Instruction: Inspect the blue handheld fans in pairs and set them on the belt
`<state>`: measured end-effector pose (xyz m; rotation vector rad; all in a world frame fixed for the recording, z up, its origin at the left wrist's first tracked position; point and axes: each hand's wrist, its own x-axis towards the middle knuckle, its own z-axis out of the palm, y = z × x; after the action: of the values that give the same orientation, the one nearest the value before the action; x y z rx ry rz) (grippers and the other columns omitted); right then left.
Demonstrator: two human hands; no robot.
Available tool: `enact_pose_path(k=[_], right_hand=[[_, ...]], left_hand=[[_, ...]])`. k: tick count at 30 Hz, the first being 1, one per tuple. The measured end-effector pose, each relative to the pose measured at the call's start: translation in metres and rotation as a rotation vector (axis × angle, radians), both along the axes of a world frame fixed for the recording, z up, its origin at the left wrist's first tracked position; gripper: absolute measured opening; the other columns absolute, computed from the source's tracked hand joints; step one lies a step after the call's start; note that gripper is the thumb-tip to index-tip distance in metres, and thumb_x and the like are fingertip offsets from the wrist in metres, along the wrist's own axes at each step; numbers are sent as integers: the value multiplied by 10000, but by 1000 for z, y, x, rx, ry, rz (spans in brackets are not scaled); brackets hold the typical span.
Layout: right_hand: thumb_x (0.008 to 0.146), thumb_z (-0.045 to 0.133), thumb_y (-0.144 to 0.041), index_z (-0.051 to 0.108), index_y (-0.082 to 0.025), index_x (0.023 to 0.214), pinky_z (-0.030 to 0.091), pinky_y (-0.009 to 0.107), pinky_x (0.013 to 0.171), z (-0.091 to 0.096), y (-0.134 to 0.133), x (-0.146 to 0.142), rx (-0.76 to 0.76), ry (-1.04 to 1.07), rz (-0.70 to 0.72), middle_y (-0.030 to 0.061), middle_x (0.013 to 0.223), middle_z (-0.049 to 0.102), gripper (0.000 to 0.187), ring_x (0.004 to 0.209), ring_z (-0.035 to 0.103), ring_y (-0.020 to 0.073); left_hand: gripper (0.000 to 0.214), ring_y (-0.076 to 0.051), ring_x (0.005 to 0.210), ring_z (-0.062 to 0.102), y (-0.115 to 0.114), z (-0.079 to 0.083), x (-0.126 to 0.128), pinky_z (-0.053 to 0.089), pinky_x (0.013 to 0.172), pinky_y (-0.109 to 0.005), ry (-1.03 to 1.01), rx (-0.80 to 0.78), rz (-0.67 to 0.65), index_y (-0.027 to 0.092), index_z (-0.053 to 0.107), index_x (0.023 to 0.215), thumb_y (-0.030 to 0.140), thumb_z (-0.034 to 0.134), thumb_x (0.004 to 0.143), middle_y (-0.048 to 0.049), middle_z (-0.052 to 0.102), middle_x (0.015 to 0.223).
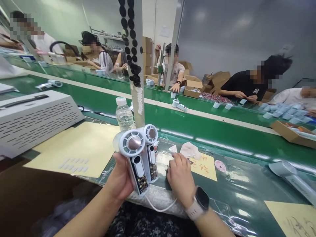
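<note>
My left hand (120,177) is wrapped round two pale blue handheld fans, held upright side by side. The nearer fan (132,143) has a round silver centre, and its handle is uncovered, showing a battery and a circuit board with small lights. Just behind it stands the second fan (151,134), its handle likewise uncovered. A white cable (160,210) loops from below the fans towards my right wrist. My right hand (181,177), wearing a watch, rests low over the table with fingers curled down; its fingertips are hidden. A crumpled white cloth (190,150) lies just beyond it.
A water bottle (124,115) stands behind the fans, beside a metal post (137,108). At left is a vented grey box (39,120) near yellow paper (98,138). Another fan (293,179) lies at right. Co-workers sit across the green conveyor belt (209,126).
</note>
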<state>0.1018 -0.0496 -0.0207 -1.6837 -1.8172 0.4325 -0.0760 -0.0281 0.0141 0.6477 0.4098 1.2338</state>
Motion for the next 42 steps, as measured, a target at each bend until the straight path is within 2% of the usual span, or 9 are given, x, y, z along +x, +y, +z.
enact_pose_path(k=[4,7,12,17,19,22,28,34,42], right_hand=[[876,557,-247,575,-211,886,503,338,650,19,-25,-3,-431,522,304,7,638,653,41,612,625,193],[809,662,-422,610,-179,841,424,252,520,23,-35,-6,-638,896,406,-48,498,558,250,455,518,125],[786,660,-643,569,-179,736,284,215,450,5,-45,-29,-458,1045,319,-78,453,460,475,407,389,79],[848,524,-716,495,-205,752,173,220,415,-7,-55,-47,-393,1105,155,-124,440,318,521,393,256,72],[890,480,-690,493,-207,762,230,225,442,-5,-55,-46,-385,1073,187,-109,455,348,500,416,306,86],[937,479,-592,540,-198,770,370,262,603,1,-52,-38,-262,896,340,-14,640,547,432,606,488,138],[962,407,-550,470,-226,714,414,301,703,3,-50,-36,16,806,445,40,829,613,413,773,543,192],[965,472,-516,534,-214,750,381,271,609,4,-55,-39,-194,849,214,-10,639,569,376,611,524,157],[943,484,-590,449,-232,713,309,222,435,-5,-53,-47,-353,1203,139,-110,413,346,427,385,372,104]], left_hand=[[628,-332,1000,712,3,4,4,586,867,-375,-14,47,49,184,765,840,721,766,515,-71,786,924],[618,-289,890,730,4,7,9,602,777,-336,-31,26,54,176,741,750,745,749,508,-70,774,855],[638,-247,798,718,2,9,19,593,667,-315,-41,-17,97,170,697,634,790,718,483,-92,760,1013],[666,-274,822,716,-1,4,23,589,699,-339,39,50,232,174,713,639,822,678,489,-84,764,852],[661,-265,782,714,-2,3,23,584,675,-330,39,63,239,173,718,638,813,698,473,-81,767,823],[644,-252,779,709,-3,7,23,587,678,-336,-21,10,190,170,698,615,799,712,475,-83,771,925],[579,-240,894,702,-4,13,19,590,782,-334,-174,-115,87,167,670,619,730,759,512,-93,744,1053],[603,-240,876,699,-4,14,15,594,770,-338,-137,-50,94,162,665,593,748,758,491,-105,746,1030],[670,-234,775,704,-9,9,21,593,703,-312,5,103,199,165,699,615,821,690,480,-94,768,902]])
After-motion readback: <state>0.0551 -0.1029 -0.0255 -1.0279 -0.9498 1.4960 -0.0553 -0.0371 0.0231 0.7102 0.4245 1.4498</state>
